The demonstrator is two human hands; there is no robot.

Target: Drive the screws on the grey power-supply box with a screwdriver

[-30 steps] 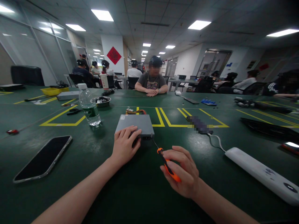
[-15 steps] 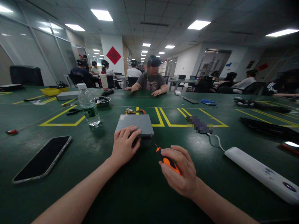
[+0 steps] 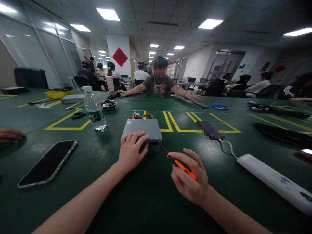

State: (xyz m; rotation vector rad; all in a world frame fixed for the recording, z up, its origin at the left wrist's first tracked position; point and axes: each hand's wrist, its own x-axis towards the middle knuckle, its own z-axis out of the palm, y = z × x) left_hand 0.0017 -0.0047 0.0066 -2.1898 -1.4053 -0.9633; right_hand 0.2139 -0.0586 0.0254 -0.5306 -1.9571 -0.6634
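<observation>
A grey metal computer power supply (image 3: 142, 125) lies on the green table, its bundle of coloured wires (image 3: 142, 116) at the far side. My left hand (image 3: 133, 148) holds it, fingers over the top and thumb by the near side. In my right hand (image 3: 192, 175) is an orange and black screwdriver (image 3: 181, 165), pinched by the handle. Its thin shaft points up and left to the power supply's near right corner. Whether the tip sits in a screw is too small to tell.
To the left are a phone (image 3: 48, 164), a water bottle (image 3: 95, 112) and a metal bowl (image 3: 108, 105). A white power strip (image 3: 273, 180) with a cable lies to the right. Another person's hand (image 3: 11, 135) rests at the left edge; a person (image 3: 158, 81) sits opposite.
My right hand and the screwdriver have shifted slightly right, and the handle has turned. Another person's hand has appeared at the left edge. The person opposite has spread both arms wide.
</observation>
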